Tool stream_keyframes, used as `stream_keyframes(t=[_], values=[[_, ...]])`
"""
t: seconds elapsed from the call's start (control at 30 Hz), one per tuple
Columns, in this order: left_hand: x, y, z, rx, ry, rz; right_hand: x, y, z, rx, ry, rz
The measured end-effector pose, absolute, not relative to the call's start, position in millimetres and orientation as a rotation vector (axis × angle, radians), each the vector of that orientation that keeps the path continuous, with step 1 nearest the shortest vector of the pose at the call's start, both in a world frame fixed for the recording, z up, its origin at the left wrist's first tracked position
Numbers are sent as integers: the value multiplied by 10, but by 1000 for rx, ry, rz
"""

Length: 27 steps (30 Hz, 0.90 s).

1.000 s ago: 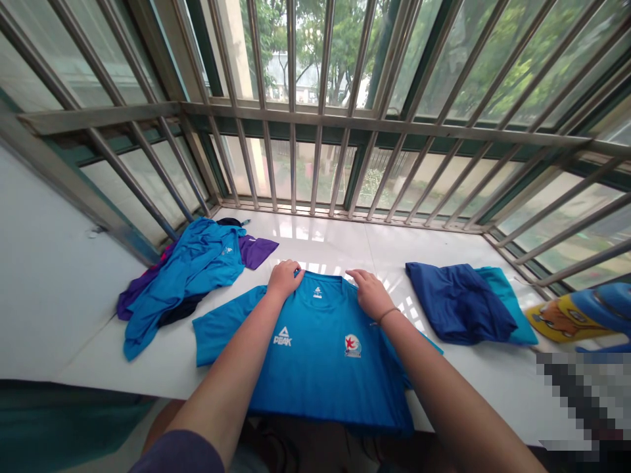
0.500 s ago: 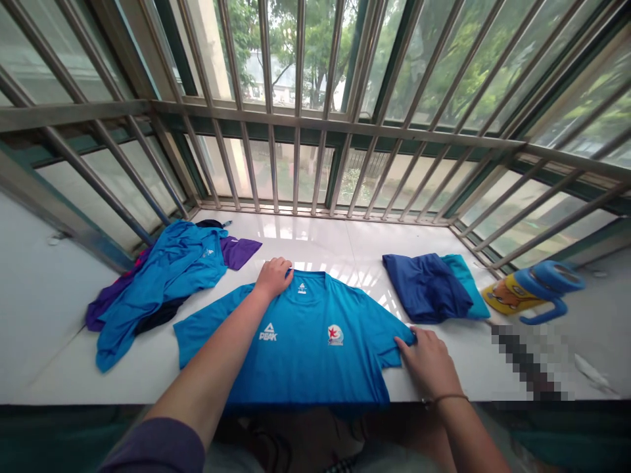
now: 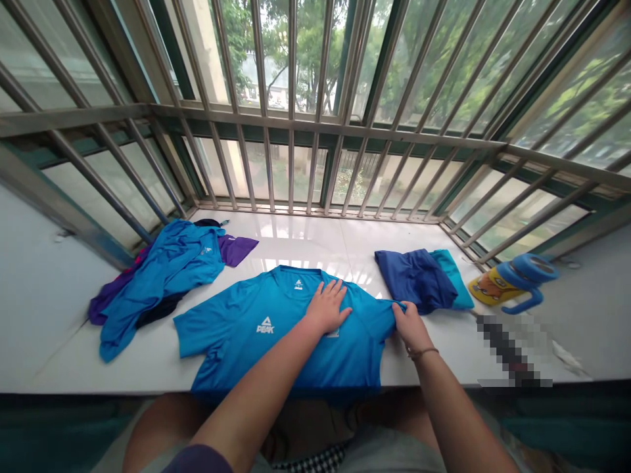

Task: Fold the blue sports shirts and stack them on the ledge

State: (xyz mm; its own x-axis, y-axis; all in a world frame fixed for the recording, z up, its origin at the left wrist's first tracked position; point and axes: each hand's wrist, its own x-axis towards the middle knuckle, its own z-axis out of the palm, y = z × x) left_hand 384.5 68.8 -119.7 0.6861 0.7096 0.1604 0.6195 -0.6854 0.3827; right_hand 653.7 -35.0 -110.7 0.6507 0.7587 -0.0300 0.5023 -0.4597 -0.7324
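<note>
A blue T-shirt (image 3: 290,341) with a white PEAK logo lies front side up on the white sill, its collar toward the window and its lower part at the front edge. My left hand (image 3: 329,307) rests flat on the chest below the collar, fingers spread, covering most of the round badge. The end of the sleeve on the right is pinched in my right hand (image 3: 410,323), which pulls it slightly up and outward. The sleeve on the left lies spread out, with nothing touching it.
A loose heap of blue, purple and black clothes (image 3: 162,276) lies to the left. Folded navy (image 3: 417,279) and teal clothes (image 3: 454,279) lie to the right, beside a blue and yellow bottle (image 3: 510,286). Metal bars (image 3: 290,125) enclose the white sill (image 3: 305,230).
My left hand has moved from the collar to the right, onto the chest. My right hand, still holding the sleeve end, has shifted up and a little left, raising the sleeve.
</note>
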Motion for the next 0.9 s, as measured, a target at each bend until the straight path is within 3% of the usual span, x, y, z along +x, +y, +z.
stream_keyframes(t=[0.13,0.3,0.4,0.47,0.63,0.9], values=[[3803,689,-1193,2578,1089,435,6501,-390,-1060,-2116,-882,519],[3769,661,-1138,2596,1110,468,6395,-565,-872,-1783,-698,1006],[3754,623,-1121,2626,1072,533,6418,-644,-815,-1855,-657,1108],[3753,609,-1122,2613,1075,535,6457,-639,-793,-2065,-779,950],[3768,611,-1150,2575,1112,587,6369,-361,-685,-2253,-1398,106],[3743,614,-1095,2529,1160,680,5885,495,-725,-2216,-1811,170]])
